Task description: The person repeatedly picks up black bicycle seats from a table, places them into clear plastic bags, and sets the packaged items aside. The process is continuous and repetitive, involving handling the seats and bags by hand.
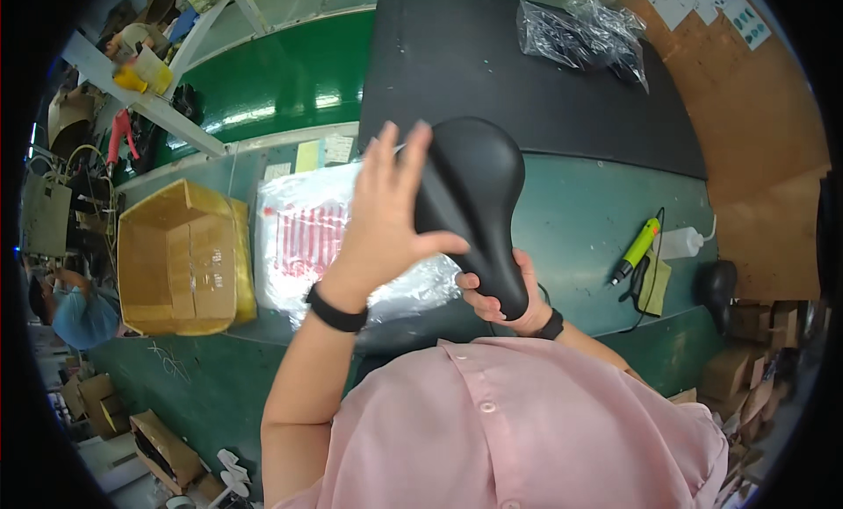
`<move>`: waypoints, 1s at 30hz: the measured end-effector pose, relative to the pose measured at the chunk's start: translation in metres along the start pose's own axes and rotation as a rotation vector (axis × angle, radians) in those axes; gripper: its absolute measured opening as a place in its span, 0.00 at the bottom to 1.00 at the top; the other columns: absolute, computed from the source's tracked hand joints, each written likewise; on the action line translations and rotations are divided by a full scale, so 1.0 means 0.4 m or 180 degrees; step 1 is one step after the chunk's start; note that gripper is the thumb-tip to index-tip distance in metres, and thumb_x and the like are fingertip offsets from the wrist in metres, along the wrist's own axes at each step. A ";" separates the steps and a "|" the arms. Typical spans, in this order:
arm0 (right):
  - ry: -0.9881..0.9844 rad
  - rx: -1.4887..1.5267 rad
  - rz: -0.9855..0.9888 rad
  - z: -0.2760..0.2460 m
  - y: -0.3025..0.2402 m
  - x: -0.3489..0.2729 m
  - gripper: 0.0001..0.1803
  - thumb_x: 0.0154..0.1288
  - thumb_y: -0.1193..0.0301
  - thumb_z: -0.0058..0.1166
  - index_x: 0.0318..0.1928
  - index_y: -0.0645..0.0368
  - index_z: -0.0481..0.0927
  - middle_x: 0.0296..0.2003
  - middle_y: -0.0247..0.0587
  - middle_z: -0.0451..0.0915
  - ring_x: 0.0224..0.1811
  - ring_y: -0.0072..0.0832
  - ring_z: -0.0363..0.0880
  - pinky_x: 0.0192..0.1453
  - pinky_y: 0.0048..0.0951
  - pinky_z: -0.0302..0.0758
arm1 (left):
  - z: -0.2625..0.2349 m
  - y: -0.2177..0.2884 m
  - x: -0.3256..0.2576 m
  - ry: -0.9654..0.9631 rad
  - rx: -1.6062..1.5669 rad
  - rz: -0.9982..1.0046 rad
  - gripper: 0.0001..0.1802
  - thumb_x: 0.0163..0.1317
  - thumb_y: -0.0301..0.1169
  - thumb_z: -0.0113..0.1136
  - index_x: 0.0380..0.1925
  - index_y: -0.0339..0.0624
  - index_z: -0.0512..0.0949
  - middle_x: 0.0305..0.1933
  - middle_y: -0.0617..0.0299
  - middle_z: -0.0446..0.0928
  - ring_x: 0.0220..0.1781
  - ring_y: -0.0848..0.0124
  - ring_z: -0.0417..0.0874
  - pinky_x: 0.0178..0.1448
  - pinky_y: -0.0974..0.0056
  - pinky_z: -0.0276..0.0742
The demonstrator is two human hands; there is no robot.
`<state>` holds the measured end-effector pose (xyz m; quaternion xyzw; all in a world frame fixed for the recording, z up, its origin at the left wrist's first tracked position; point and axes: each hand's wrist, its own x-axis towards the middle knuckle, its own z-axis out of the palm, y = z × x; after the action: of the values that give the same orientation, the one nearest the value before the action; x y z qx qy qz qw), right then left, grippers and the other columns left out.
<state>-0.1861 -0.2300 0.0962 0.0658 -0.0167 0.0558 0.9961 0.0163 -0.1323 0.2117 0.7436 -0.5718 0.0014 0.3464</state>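
A black bicycle saddle point(479, 180) is held up over the green workbench, its wide end away from me and its narrow nose toward me. My right hand point(518, 303) grips the nose from below, fingers and thumb wrapped round it. At the saddle's left side my left hand point(378, 219) is raised with fingers stretched and slightly blurred. Its thumb overlaps the saddle's edge; whether it touches is unclear. Under the left hand, clear plastic bags with red print point(307, 237) lie in a stack.
An open cardboard box point(184, 263) stands at left. On the right are a green electric screwdriver point(637, 250), a white squeeze bottle point(685, 242) and another black saddle point(717, 289). A black mat point(448, 61) at the back carries crumpled clear plastic point(584, 39). A person point(83, 311) is far left.
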 end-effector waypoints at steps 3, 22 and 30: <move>0.0058 0.0091 0.0174 0.003 0.020 -0.076 0.36 0.59 0.47 0.53 0.62 0.55 0.63 0.40 0.47 0.69 0.27 0.32 0.70 0.22 0.29 0.69 | 0.085 0.066 -0.031 -0.0232 0.0197 -0.0575 0.67 0.30 0.52 0.78 0.72 0.53 0.50 0.68 0.41 0.58 0.64 0.39 0.62 0.65 0.48 0.63; 0.3798 -0.6193 -0.2122 -0.225 -0.144 -0.312 0.64 0.40 0.62 0.74 0.72 0.54 0.41 0.49 0.58 0.77 0.48 0.45 0.79 0.54 0.36 0.72 | 0.445 -0.261 -0.313 -0.0370 0.0617 -0.2076 0.26 0.51 0.29 0.66 0.47 0.34 0.65 0.45 0.39 0.70 0.44 0.47 0.76 0.48 0.53 0.77; 0.3650 -0.4012 -0.1278 -0.247 -0.172 -0.280 0.33 0.50 0.66 0.71 0.54 0.62 0.70 0.41 0.38 0.80 0.40 0.29 0.79 0.49 0.30 0.74 | 0.381 -0.301 -0.333 -0.0210 -0.1363 -0.3128 0.07 0.61 0.26 0.55 0.28 0.33 0.77 0.24 0.57 0.78 0.26 0.71 0.79 0.34 0.67 0.76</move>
<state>-0.2869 -0.2966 -0.0151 -0.5335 0.4710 -0.1157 0.6929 0.0127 -0.0853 -0.0191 0.8360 -0.1544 -0.3009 0.4320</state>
